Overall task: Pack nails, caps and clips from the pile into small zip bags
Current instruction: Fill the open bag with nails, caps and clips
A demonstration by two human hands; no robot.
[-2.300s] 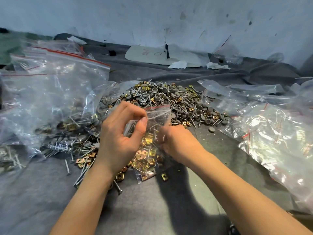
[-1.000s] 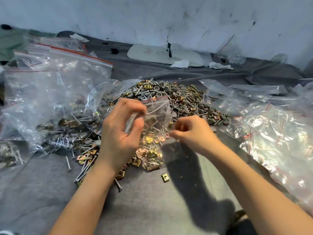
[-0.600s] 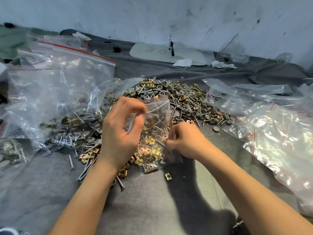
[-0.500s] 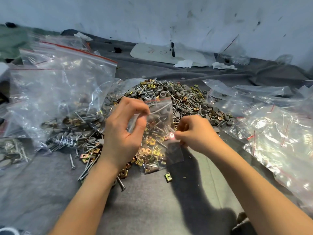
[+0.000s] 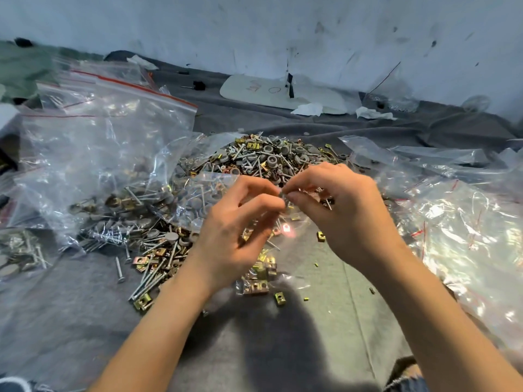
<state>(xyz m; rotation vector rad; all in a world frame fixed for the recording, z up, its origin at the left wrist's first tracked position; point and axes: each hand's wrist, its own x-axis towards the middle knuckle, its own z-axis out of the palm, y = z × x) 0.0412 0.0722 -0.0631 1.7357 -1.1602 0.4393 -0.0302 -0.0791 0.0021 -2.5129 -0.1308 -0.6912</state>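
A small clear zip bag holding brass clips and nails hangs between my hands over the grey cloth. My left hand pinches its top edge at the left. My right hand pinches the same edge from the right, fingertips meeting at the bag's mouth. Behind them lies the pile of grey caps, nails and brass clips. Loose nails and clips lie at the left, and single clips sit on the cloth below the bag.
A large clear zip bag with a red strip stands at the left, caps and nails inside. More clear bags spread at the right. A white board and paper scraps lie by the far wall.
My right hand rose from the bag's lower right side to its top edge, meeting my left fingertips. My left hand turned inward and the bag now hangs lower beneath both hands.
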